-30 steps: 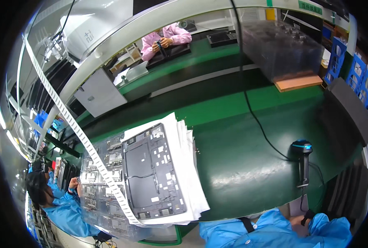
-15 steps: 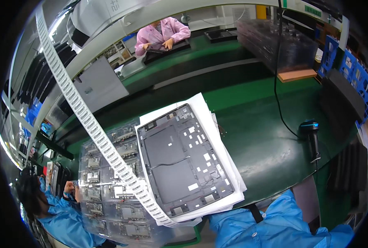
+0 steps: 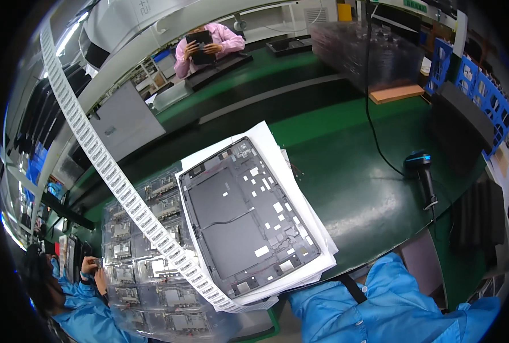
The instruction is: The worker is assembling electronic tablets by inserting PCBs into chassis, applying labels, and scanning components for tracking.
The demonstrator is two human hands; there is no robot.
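Observation:
Neither of my hands shows in the head view; only my blue sleeves enter at the lower edge. In front of them a dark grey flat device panel with small white stickers lies on a stack of white sheets on the green bench. A long white strip of labels hangs from the upper left and crosses down to the panel's near left corner. To the left of the sheets lies a clear tray of circuit boards.
A black handheld scanner with a cable stands at the right. A co-worker in blue works at the lower left. A person in pink sits across the bench holding a dark panel. Stacked clear trays and blue bins stand far right.
The view has swung nearer, so the panel and sheets look larger and more central. The person in pink has lifted a dark panel. My hands stay out of sight.

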